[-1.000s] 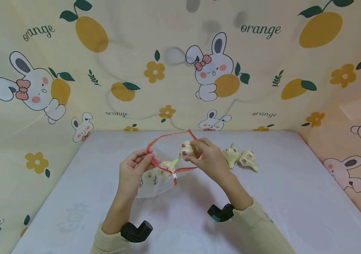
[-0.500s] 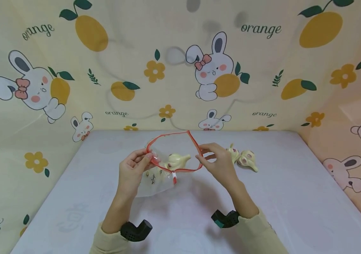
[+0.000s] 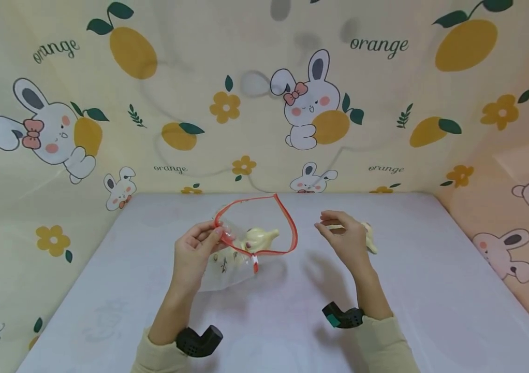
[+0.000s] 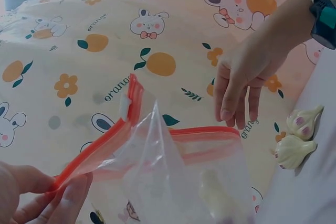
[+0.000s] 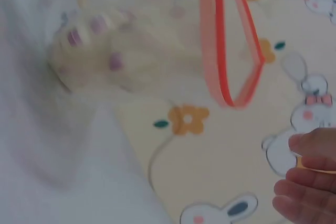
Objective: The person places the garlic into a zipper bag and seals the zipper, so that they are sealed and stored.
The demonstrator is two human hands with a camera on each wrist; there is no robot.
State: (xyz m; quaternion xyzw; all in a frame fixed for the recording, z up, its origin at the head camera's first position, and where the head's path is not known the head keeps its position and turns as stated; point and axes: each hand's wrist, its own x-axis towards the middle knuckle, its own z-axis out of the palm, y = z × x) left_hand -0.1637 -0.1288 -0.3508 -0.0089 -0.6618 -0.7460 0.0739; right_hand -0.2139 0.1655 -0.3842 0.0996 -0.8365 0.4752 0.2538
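My left hand (image 3: 196, 246) pinches the red-edged rim of a clear zip bag (image 3: 227, 277) between thumb and fingers. The bag's mouth gapes wide, and a pale garlic bulb (image 3: 260, 238) with purple marks shows inside it. In the left wrist view a white slider (image 4: 125, 107) sits on the red zip strip. To the right of the bag, my right hand (image 3: 346, 235) hovers with relaxed fingers, holding nothing. Behind that hand, partly hidden in the head view, lie two more garlic bulbs; the left wrist view shows the upper bulb (image 4: 304, 121) and the lower bulb (image 4: 295, 152) side by side.
A white table (image 3: 264, 331) lies beneath both hands. At its back and sides hangs a cream curtain (image 3: 176, 77) printed with rabbits, oranges and flowers. Each wrist wears a black camera, such as the left camera (image 3: 199, 341).
My right hand let go of a garlic bulb in the bag, then drew back to the right toward the two bulbs on the table. The left hand stays on the bag's rim.
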